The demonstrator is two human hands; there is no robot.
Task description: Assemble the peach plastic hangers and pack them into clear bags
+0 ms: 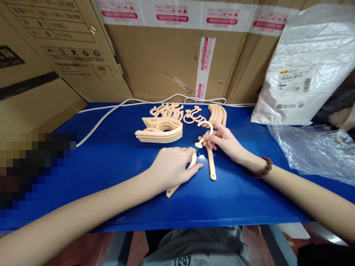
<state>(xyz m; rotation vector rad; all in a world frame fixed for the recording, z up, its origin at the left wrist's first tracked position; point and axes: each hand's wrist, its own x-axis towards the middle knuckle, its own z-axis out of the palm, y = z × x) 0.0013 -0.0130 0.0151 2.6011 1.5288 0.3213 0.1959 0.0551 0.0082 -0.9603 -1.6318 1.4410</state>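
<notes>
Right hand point(222, 141) pinches hook point(207, 125) at the top of one bar point(211, 166), mid-counter point(111, 166). Left hand point(173, 166) is closed over second bar point(176, 188), pressing it down. Likely risk: hook twists out of the pinch, or a bar skids on the slick counter.

Setting: a packing or light-assembly station in a warehouse or small factory, not a home.

Evidence:
- Large corrugated shipping cartons point(172, 62) stand directly behind the work surface. They are sealed with printed red-and-white tape point(203, 66), and one bears handling symbols point(74, 54).
- A sealed poly bag point(318, 44) carries a barcode label point(294, 87).
- The blue desk point(116, 162) holds many identical peach hanger parts point(161, 131), stacked by type.
- Loose clear film point(313, 151) lies at the right.
</notes>
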